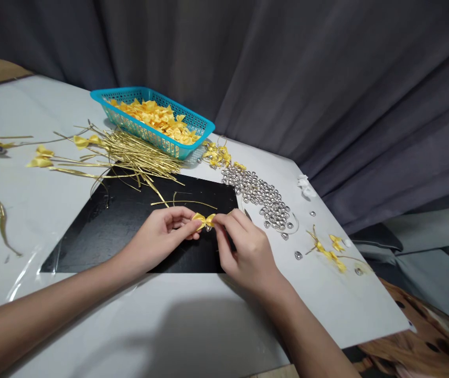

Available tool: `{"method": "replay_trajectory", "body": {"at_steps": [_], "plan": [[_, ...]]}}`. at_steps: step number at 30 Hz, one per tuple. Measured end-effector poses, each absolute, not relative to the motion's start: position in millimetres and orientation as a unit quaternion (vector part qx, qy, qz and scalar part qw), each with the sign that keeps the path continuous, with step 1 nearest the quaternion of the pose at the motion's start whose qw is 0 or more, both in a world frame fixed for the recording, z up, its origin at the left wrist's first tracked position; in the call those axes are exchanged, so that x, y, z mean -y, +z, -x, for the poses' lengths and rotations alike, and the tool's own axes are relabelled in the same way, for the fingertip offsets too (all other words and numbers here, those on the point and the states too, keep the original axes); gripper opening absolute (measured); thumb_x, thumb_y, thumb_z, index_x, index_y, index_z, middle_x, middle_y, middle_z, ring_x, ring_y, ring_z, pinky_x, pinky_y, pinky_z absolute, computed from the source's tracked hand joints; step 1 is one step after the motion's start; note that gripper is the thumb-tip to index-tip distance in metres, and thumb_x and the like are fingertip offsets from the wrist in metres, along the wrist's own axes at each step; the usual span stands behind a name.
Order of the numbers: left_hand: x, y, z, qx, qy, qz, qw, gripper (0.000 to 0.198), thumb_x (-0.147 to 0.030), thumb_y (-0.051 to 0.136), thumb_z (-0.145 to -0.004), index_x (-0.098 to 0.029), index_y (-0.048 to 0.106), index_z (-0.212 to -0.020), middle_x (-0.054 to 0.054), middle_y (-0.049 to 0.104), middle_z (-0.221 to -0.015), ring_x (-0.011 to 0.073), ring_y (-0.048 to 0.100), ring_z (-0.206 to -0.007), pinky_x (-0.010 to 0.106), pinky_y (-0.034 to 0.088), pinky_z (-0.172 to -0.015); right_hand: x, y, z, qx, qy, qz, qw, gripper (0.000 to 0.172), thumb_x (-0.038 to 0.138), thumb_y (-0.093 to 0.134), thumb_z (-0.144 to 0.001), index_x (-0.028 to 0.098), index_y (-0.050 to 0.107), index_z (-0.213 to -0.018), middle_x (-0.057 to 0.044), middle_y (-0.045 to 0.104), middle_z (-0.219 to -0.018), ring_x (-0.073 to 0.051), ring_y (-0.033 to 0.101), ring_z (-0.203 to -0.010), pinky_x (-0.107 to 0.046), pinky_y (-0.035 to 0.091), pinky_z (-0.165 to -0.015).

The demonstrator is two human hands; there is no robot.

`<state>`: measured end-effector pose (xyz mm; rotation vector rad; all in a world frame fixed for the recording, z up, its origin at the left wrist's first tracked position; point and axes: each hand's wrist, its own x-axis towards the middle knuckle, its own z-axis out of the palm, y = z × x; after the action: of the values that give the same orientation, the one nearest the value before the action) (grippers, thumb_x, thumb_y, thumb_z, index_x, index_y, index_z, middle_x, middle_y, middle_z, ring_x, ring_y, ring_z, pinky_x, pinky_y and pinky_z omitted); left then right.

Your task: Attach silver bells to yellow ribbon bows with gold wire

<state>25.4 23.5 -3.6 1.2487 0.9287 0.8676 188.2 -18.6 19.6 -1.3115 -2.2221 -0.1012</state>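
Between my two hands, above a black board [102,236], is a small yellow ribbon bow [204,221]. My left hand [173,226] pinches the bow's left loop between thumb and fingers. The right loop is pinched by the fingertips of my right hand [242,244]. Just under the bow's middle shows a small silvery piece, too small to make out well. A gold twist tie [185,202] lies on the board a little beyond my fingers. Behind it, a pile of gold twist ties [141,155] overlaps the board's far edge.
A blue plastic basket [203,122] full of yellow bows stands at the back. Silver bell-like beads [262,194] lie heaped to the right of the board. Loose bows with ties [330,252] lie at the right, others [41,157] at the left. A dark curtain [267,68] hangs behind the white table [149,320].
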Motion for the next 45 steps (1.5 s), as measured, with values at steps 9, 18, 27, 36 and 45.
{"method": "replay_trajectory", "body": {"at_steps": [9,18,27,36,45], "plan": [[-22.9,-0.6,-26.1,-0.408,0.378,-0.538,0.634,0.017,-0.033,0.07,-0.07,-0.016,0.067,-0.069,0.0,0.066,-0.062,0.0131,0.061,-0.061,0.023,0.051,-0.063,19.3,19.7,-188.5,0.827,-0.033,0.487,0.279,0.02,0.01,0.04,-0.09,0.013,0.06,-0.092,-0.007,0.058,-0.076,-0.016,0.056,-0.065,-0.026,0.047,-0.058],[-23.9,-2.0,-26.7,-0.404,0.373,-0.541,0.636,0.017,-0.032,0.068,-0.07,-0.015,0.066,-0.07,-0.001,0.065,-0.063,0.0116,0.06,-0.062,0.021,0.05,-0.063,18.7,19.3,-188.6,0.829,-0.036,0.488,0.272,0.02,0.01,0.041,-0.09,0.012,0.061,-0.091,-0.007,0.057,-0.075,-0.016,0.056,-0.065,-0.025,0.047,-0.057],[-23.8,-1.0,-26.5,-0.405,0.371,-0.537,0.641,0.016,-0.03,0.067,-0.071,-0.014,0.065,-0.071,-0.002,0.064,-0.063,0.0096,0.06,-0.061,0.019,0.049,-0.062,19.1,20.2,-187.8,0.83,-0.036,0.482,0.278,0.02,0.009,0.042,-0.089,0.01,0.062,-0.092,-0.007,0.058,-0.075,-0.016,0.055,-0.064,-0.025,0.047,-0.057],[-23.7,-1.9,-26.3,-0.402,0.367,-0.533,0.647,0.015,-0.029,0.066,-0.073,-0.014,0.065,-0.071,-0.002,0.064,-0.063,0.0087,0.06,-0.061,0.017,0.049,-0.062,18.7,19.2,-187.7,0.828,-0.04,0.486,0.276,0.02,0.009,0.041,-0.089,0.011,0.061,-0.092,-0.007,0.058,-0.075,-0.016,0.056,-0.065,-0.026,0.047,-0.057],[-25.0,-1.8,-27.3,-0.408,0.366,-0.538,0.64,0.014,-0.028,0.066,-0.073,-0.014,0.065,-0.071,-0.002,0.064,-0.062,0.0088,0.06,-0.061,0.017,0.049,-0.062,18.8,18.5,-188.4,0.825,-0.037,0.487,0.285,0.02,0.01,0.041,-0.089,0.012,0.06,-0.09,-0.007,0.058,-0.075,-0.016,0.055,-0.065,-0.026,0.048,-0.057]]}}
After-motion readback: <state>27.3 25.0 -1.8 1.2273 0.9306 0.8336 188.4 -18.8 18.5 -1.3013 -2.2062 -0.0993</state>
